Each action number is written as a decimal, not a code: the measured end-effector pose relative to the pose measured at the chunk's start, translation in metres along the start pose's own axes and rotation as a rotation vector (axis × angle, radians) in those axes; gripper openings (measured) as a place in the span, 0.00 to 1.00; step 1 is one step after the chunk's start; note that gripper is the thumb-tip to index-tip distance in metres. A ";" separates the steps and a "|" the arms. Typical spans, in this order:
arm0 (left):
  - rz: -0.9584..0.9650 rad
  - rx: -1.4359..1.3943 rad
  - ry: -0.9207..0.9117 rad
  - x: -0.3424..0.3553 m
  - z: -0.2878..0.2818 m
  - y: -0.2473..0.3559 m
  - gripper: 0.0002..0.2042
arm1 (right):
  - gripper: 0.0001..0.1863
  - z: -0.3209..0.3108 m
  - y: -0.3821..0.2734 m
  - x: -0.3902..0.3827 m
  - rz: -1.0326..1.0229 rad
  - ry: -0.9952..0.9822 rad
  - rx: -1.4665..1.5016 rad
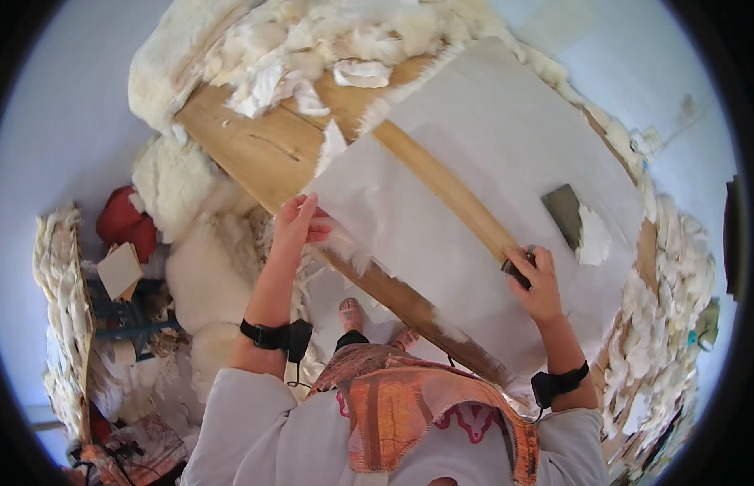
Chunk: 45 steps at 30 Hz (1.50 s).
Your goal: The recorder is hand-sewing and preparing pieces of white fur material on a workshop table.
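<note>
Right hand (535, 285) grips block (517, 274); hide (506, 105) beneath

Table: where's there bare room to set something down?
Bare wood shows on the table at far left, between the fluff and the sheet. The sheet lies open between the tan strip and grey block. Crowded: far and right edges, lined with fluff; near side, with left hand and right hand.
</note>
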<state>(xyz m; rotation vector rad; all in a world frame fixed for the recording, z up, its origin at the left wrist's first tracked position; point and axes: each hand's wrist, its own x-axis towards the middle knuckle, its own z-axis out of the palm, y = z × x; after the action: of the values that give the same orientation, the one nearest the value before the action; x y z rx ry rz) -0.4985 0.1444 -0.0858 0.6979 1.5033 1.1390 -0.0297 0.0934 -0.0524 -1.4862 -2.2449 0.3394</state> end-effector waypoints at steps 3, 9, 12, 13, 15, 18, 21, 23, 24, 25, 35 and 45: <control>0.003 0.071 0.005 0.015 -0.018 -0.006 0.16 | 0.29 0.021 0.006 0.006 0.003 -0.072 0.001; 0.136 0.443 0.003 0.020 -0.036 -0.011 0.10 | 0.28 0.017 -0.021 0.025 -0.053 -0.036 -0.185; 0.443 0.727 0.100 0.023 -0.043 -0.006 0.12 | 0.28 0.035 -0.077 0.055 -0.102 -0.023 -0.209; 0.649 0.837 0.182 0.023 -0.047 -0.004 0.13 | 0.27 0.047 -0.099 0.071 -0.159 -0.051 -0.165; 0.730 0.879 0.146 0.029 -0.051 -0.007 0.13 | 0.25 0.085 -0.141 0.097 -0.264 -0.071 0.069; 0.772 0.913 0.057 0.037 -0.051 -0.008 0.12 | 0.22 0.117 -0.176 0.121 -0.221 -0.106 0.120; 0.751 0.906 -0.018 0.044 -0.054 -0.007 0.11 | 0.15 0.128 -0.174 0.125 -0.205 -0.115 0.047; 0.764 0.897 -0.046 0.044 -0.057 -0.004 0.11 | 0.13 0.118 -0.170 0.125 -0.055 -0.211 0.180; 0.728 0.953 -0.013 0.040 -0.053 0.006 0.11 | 0.13 0.113 -0.167 0.126 -0.039 -0.210 0.171; 0.691 1.009 0.019 0.038 -0.048 0.009 0.12 | 0.10 0.108 -0.164 0.127 0.006 -0.157 0.259; 0.972 1.341 -0.507 0.033 0.034 -0.014 0.28 | 0.06 0.097 -0.181 0.127 -0.035 0.038 0.214; 1.140 1.259 -0.275 0.040 0.022 -0.044 0.24 | 0.07 0.134 -0.176 0.120 -0.177 -0.096 0.084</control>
<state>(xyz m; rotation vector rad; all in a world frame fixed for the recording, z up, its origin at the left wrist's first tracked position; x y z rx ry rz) -0.4819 0.1701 -0.1412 2.6725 1.4399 0.6043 -0.2763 0.1379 -0.0698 -1.2426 -2.3853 0.4517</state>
